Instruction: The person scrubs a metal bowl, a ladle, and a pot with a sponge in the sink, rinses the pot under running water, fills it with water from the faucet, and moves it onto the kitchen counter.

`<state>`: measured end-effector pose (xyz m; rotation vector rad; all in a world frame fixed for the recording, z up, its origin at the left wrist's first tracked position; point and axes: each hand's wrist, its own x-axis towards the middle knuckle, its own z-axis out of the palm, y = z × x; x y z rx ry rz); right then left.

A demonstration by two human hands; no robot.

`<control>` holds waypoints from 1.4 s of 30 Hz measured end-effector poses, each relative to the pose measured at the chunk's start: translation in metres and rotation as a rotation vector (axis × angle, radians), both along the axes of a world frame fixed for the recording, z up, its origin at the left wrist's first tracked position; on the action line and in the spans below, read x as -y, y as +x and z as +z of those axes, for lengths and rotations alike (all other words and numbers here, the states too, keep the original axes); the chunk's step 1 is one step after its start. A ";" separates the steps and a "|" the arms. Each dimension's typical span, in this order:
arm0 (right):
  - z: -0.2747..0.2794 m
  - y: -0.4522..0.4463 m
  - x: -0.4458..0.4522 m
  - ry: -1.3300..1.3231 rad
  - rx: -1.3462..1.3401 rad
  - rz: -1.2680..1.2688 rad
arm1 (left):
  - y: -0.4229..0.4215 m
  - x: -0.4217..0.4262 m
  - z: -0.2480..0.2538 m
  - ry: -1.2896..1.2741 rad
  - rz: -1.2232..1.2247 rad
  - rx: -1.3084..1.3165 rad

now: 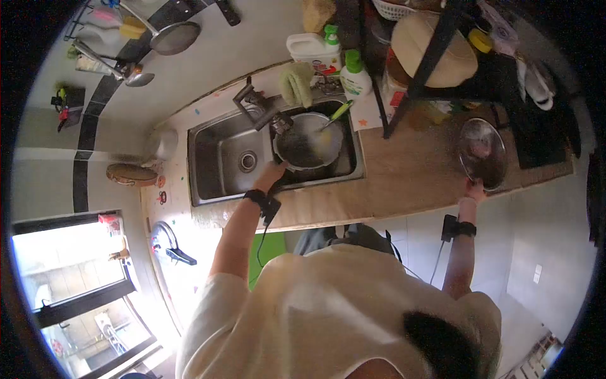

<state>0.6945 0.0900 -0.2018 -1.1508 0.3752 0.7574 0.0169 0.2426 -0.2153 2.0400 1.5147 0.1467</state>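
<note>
In the right basin of the sink, under the faucet (273, 117), sits a round metal pot (303, 148) with cloudy liquid in it. A green-handled utensil (341, 111) leans over its far right rim; its head is hard to make out. My left hand (271, 176) is closed at the pot's near left edge. Far to the right, my right hand (476, 189) grips the near rim of a clear glass lid (483, 155), which is tilted over the counter's right end. My right fingers are partly hidden.
The left sink basin (221, 158) has a drain. Behind the sink stand a green-capped bottle (355, 76), a white jug (309, 50) and a green cloth (295, 84). A dark rack post (416, 88) rises from the wooden counter (404, 170). Pans (175, 39) hang on the wall.
</note>
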 end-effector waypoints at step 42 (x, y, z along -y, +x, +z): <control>0.311 -0.521 -0.277 0.609 -0.552 1.258 | -0.074 0.013 0.161 -0.551 0.553 0.489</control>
